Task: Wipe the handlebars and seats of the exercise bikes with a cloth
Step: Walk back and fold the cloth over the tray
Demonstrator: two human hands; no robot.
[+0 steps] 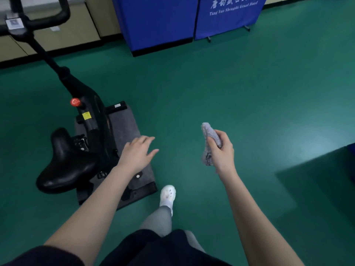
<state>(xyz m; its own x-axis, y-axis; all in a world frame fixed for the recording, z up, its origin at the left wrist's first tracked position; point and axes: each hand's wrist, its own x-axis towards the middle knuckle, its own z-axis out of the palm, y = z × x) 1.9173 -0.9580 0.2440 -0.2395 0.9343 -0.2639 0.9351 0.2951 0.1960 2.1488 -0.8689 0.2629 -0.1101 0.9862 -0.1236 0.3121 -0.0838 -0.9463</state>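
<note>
Meanwhile, right hand (pixel 222 150) fingers clamp the grey cloth (pixel 209 143); left hand (pixel 137 152) fingers spread beside the seat (pixel 65 162).

Our right hand (pixel 222 150) gripping a grey cloth (pixel 209 143), our left hand (pixel 137 152) spread flat over the mat (pixel 124 123), black bike (pixel 90 112) with seat (pixel 65 164) to our left, green floor (pixel 230 83)

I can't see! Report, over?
Right hand grips cloth. Left hand open, empty. Seat untouched, nothing in the way.
</note>
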